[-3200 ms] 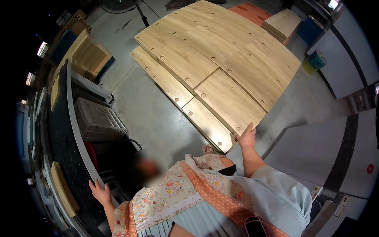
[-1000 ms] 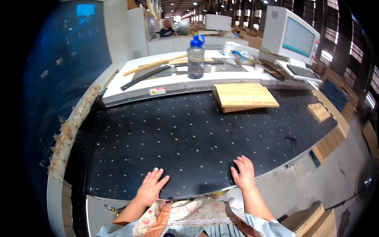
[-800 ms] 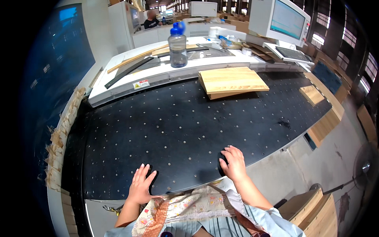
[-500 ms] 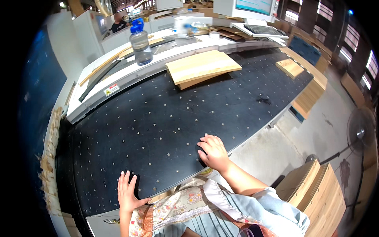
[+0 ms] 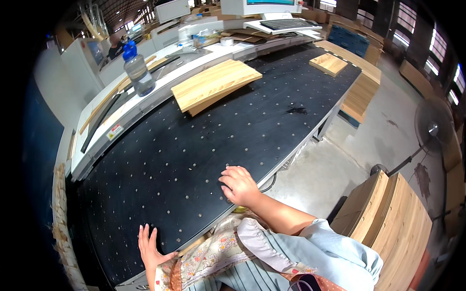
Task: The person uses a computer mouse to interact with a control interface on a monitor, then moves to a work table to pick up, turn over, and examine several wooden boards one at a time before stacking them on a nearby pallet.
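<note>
My left hand [image 5: 152, 250] rests at the near left edge of the black table [image 5: 145, 194], which is dotted with small round studs. Its fingers are spread and nothing is in them. Further right, my right hand [image 5: 240, 186] lies on the table's near edge, fingers a little bent and loosely apart, holding nothing. Beyond both hands, at the far side, two wooden boards [image 5: 216, 83] lie one on the other, the upper one turned slightly against the lower. Neither hand touches them.
A blue-capped water bottle [image 5: 139, 72] stands on the white machine ledge [image 5: 165, 87]. A smaller wooden board [image 5: 328, 64] lies at the table's far right end. Stacked boards [image 5: 403, 228] stand at my right, near a floor fan [image 5: 432, 128]. A keyboard [image 5: 286, 24] sits at the back.
The view has turned to the right, so the boards and bottle appear further left. Both hands stay on the table's near edge, their fingers much as before.
</note>
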`<state>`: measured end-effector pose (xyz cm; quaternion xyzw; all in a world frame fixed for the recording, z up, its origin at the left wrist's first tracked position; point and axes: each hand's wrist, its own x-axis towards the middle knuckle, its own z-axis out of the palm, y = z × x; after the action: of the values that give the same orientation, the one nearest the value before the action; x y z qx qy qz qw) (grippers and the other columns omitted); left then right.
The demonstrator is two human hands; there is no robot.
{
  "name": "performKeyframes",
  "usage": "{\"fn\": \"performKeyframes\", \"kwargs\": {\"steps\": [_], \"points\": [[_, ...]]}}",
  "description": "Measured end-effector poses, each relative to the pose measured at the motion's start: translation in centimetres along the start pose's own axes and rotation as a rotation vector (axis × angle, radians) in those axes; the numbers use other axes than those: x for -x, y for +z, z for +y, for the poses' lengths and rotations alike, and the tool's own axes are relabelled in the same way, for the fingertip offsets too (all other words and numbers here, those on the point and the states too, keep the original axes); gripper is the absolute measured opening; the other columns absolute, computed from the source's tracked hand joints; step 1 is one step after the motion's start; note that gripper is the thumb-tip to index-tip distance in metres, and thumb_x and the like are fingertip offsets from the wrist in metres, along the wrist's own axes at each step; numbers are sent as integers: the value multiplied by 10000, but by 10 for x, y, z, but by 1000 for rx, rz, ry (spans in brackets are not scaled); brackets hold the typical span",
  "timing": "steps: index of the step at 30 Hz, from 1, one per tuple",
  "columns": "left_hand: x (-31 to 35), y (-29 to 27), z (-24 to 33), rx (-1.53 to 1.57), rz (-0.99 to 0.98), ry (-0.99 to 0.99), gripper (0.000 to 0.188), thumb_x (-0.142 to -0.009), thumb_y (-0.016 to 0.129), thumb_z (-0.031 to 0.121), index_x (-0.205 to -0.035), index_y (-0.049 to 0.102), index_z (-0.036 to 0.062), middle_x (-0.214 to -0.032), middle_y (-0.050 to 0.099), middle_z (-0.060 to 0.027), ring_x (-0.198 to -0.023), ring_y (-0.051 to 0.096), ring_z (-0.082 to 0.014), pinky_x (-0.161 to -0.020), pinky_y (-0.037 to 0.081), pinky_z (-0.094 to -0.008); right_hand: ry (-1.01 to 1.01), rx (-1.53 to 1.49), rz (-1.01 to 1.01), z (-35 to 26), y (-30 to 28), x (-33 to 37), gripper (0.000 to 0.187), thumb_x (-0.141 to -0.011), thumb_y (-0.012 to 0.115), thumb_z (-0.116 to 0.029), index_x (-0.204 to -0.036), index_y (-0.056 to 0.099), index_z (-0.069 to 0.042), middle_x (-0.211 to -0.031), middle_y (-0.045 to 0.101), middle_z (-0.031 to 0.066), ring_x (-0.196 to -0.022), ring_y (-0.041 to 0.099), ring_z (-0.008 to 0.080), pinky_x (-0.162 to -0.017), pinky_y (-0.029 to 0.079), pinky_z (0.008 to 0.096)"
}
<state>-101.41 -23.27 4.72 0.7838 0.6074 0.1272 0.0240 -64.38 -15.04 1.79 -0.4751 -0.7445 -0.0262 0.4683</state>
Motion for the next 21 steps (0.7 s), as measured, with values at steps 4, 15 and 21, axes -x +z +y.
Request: {"fn": "performKeyframes", "kwargs": {"steps": [4,15,21], "points": [[2,-2,1,11,53,17,991,-407,827,492,-1229,507,41,-1403,366,-172,-1342,256,-363,-1055,257,-472,-40,-48,-132,2,-4,4,252,-702,655,-123,-946,616,-72,-1036,564,87,-1106,492,284,-969,360,463],[-10,-3,-5,-143,-95,73,805,-661,720,443,-1295,450,29,-1408,345,-199,-1332,259,-395,-1074,248,-466,-110,-65,-17,10,0,8,213,-623,676,-142,-810,604,-71,-970,569,89,-1054,498,281,-952,356,426],[-19,47,-123,-297,-115,321,591,-823,605,295,-1321,422,35,-1417,331,-201,-1327,284,-380,-1073,255,-442,-63,-68,-3,3,3,8,187,-658,652,-119,-835,616,-74,-963,563,80,-1053,506,271,-974,348,425]]}}
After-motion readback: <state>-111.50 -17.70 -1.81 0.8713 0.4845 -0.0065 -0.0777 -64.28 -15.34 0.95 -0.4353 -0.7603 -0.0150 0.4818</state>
